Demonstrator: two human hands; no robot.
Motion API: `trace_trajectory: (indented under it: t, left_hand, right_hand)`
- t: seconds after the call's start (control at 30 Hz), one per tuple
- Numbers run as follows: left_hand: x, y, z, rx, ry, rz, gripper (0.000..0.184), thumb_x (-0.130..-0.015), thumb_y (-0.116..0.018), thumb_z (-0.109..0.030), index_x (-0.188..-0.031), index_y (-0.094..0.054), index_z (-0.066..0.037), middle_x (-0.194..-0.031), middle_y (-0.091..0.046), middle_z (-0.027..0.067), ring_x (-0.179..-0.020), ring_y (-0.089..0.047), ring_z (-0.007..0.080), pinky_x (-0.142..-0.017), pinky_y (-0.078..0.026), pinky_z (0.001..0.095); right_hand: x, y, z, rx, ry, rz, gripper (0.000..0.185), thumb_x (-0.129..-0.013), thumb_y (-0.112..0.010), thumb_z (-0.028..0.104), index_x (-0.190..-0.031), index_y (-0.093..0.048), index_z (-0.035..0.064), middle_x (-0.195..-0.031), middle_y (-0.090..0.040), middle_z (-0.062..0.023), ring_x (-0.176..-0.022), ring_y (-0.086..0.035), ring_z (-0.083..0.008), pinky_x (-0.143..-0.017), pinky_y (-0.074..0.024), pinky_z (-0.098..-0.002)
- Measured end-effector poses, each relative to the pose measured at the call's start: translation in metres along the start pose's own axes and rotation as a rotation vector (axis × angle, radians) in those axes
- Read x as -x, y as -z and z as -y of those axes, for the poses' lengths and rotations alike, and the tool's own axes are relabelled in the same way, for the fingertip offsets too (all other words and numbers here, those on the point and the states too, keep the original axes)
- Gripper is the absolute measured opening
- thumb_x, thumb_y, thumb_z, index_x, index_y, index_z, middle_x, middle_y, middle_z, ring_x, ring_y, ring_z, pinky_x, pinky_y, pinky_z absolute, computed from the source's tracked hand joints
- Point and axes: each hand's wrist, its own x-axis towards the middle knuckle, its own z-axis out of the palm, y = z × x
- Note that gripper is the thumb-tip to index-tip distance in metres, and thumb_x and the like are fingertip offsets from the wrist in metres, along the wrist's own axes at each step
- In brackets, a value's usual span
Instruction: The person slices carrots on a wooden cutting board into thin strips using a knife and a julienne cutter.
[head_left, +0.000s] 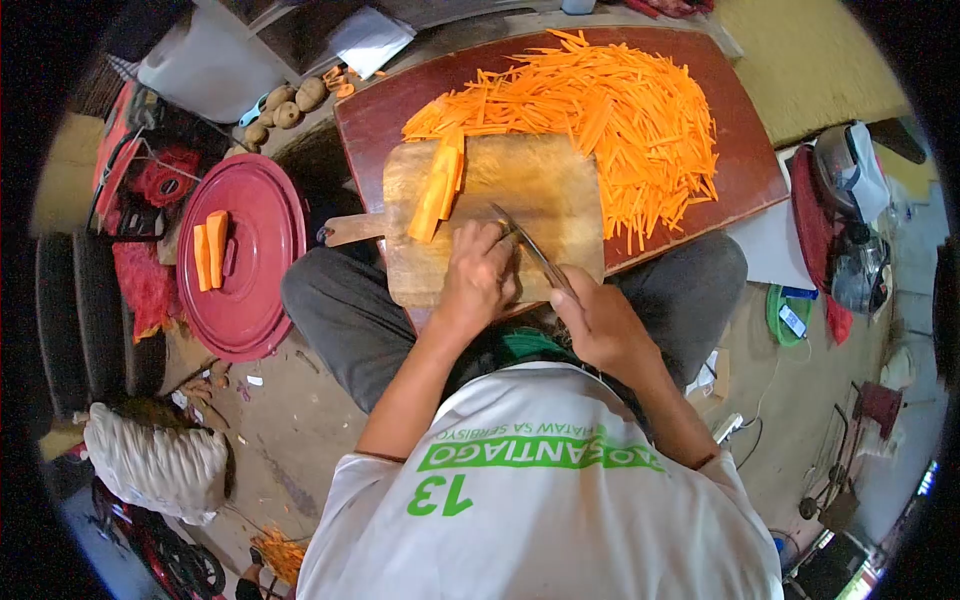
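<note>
My right hand (606, 322) is wrapped round the handle of a knife (535, 248), whose blade slants up and left over the wooden cutting board (540, 180). Close beside the blade, my left hand (480, 268) presses down on the board with its fingers curled together. Whatever lies under those fingers is hidden. Sliced carrot pieces (438, 190) lie stacked at the board's left side, beyond my left hand. A large heap of carrot strips (640, 120) covers the far and right parts of the dark red table (740, 170), around the board's edge.
To the left, two peeled carrots (211, 250) rest on a red round lid (250, 320). Several brown root vegetables (285, 108) and a blue-handled tool (252, 110) lie farther back. A white sack (155, 465) sits at lower left. A kettle (860, 270) stands at right.
</note>
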Motion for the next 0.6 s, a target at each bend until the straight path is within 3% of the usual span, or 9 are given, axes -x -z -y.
trace_trajectory:
  t: [0.13,0.23,0.43,0.53,0.6]
  left_hand:
    - [-0.002,0.003,-0.003,-0.004,-0.033,-0.035,0.037,-0.071,-0.074,0.004,-0.108,-0.072,0.003,-0.103,-0.061,0.0211,-0.099,-0.057,0.0432,-0.089,-0.05,0.0523]
    - [0.001,0.001,0.0,0.014,-0.025,-0.068,0.034,-0.074,-0.075,0.004,-0.107,-0.072,0.004,-0.103,-0.061,0.0212,-0.098,-0.058,0.043,-0.088,-0.051,0.0512]
    - [0.001,-0.003,0.0,0.021,0.002,-0.087,0.028,-0.081,-0.076,0.005,-0.109,-0.073,0.005,-0.104,-0.063,0.022,-0.097,-0.06,0.0431,-0.087,-0.052,0.0494]
    - [0.0,-0.001,-0.003,0.023,0.007,-0.099,0.027,-0.082,-0.076,0.005,-0.109,-0.073,0.006,-0.103,-0.063,0.0219,-0.097,-0.06,0.0431,-0.086,-0.052,0.0495]
    - [0.0,0.0,-0.004,0.025,0.004,-0.1,0.027,-0.081,-0.076,0.005,-0.108,-0.073,0.006,-0.102,-0.063,0.0217,-0.096,-0.06,0.043,-0.086,-0.052,0.0496]
  right_hand:
    - [-0.014,-0.002,-0.01,0.019,0.175,-0.104,0.032,-0.111,-0.053,0.026,-0.127,-0.062,0.0001,-0.098,-0.069,-0.0322,-0.097,-0.068,-0.0541,-0.084,-0.0532,-0.059]
    - [-0.005,0.002,-0.012,-0.062,0.16,-0.183,0.031,-0.111,-0.054,0.026,-0.124,-0.064,-0.0005,-0.093,-0.069,-0.0308,-0.094,-0.068,-0.0538,-0.08,-0.0533,-0.0579]
    - [0.018,0.013,-0.004,-0.032,0.043,-0.048,0.033,-0.111,-0.055,0.03,-0.126,-0.064,0.0021,-0.09,-0.07,-0.0292,-0.091,-0.069,-0.0531,-0.075,-0.0531,-0.0563]
    - [0.019,0.006,-0.011,-0.06,0.086,-0.051,0.033,-0.111,-0.056,0.031,-0.127,-0.063,0.0034,-0.088,-0.069,-0.0287,-0.089,-0.069,-0.0532,-0.074,-0.0526,-0.0566]
    - [0.014,-0.001,-0.022,0.0,0.129,-0.111,0.028,-0.111,-0.057,0.024,-0.125,-0.065,0.0006,-0.08,-0.062,-0.0227,-0.075,-0.065,-0.0404,-0.068,-0.0507,-0.0474]
